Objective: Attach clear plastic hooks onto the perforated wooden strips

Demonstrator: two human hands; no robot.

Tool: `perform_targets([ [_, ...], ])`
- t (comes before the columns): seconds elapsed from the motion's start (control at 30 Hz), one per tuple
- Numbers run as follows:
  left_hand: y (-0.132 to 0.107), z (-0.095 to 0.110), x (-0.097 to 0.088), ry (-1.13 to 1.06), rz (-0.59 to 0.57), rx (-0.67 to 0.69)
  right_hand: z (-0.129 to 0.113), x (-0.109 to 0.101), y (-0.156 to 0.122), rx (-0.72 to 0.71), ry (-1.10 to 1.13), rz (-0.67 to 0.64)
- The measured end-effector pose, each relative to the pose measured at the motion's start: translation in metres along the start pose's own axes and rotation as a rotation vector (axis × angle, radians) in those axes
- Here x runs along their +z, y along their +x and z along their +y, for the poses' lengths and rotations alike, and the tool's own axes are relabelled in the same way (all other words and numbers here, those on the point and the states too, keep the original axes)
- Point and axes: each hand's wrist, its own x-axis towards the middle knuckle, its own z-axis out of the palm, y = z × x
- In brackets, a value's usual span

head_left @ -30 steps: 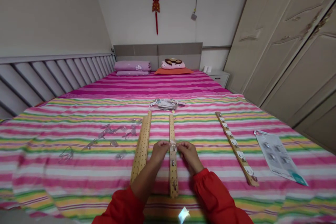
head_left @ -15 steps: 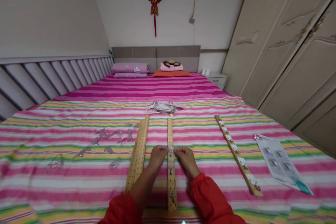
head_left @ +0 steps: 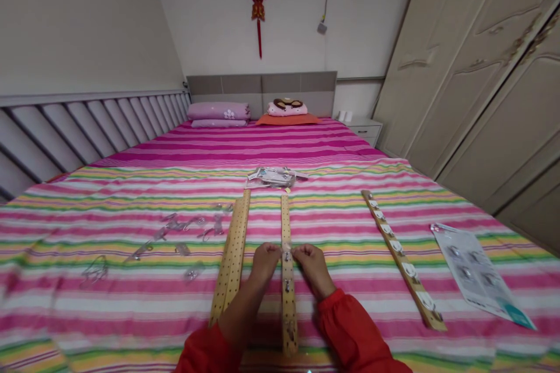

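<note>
In front of me a narrow wooden strip (head_left: 289, 303) with rows of small holes lies lengthwise on the striped bedding. Several small metal hooks on clear backings sit along its near half. My left hand (head_left: 265, 262) is closed in a pinch at the left edge of one clear adhesive hook (head_left: 287, 253), near the strip's middle. From the right, my right hand (head_left: 314, 267) pinches the same hook's other edge. Fingertips cover part of its backing. Two more perforated wooden strips (head_left: 231, 256) lie side by side, just left of my left forearm.
Loose clear-backed hooks (head_left: 184, 249) lie scattered on the left. A wooden strip with white-backed hooks (head_left: 405, 259) rests at right, beside a blister card (head_left: 475, 271). Plastic packaging (head_left: 275, 176) lies beyond the strips. A railing (head_left: 96, 128) borders the bed's left side.
Both hands stay pinched at the same hook with barely any movement. The whole view has shifted slightly, so the strips and card at right appear a little further right.
</note>
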Motion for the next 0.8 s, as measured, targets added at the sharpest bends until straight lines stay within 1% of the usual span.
perform_targets([
  [0.27,0.004,-0.005,0.002,0.017,0.03,0.003,0.005,-0.001,0.002,-0.038,-0.053,0.027],
  [0.47,0.002,-0.01,0.004,-0.027,0.075,0.069,0.006,-0.001,-0.001,-0.092,-0.056,0.048],
  [0.53,0.001,-0.011,0.004,-0.05,0.066,0.095,0.004,0.0,-0.003,-0.123,-0.046,0.046],
  [0.67,0.001,-0.012,0.005,-0.075,0.013,0.13,0.003,0.0,-0.008,-0.159,-0.037,0.011],
  [0.8,0.003,-0.016,0.004,-0.078,-0.019,0.146,0.006,-0.001,-0.009,-0.226,-0.069,-0.012],
])
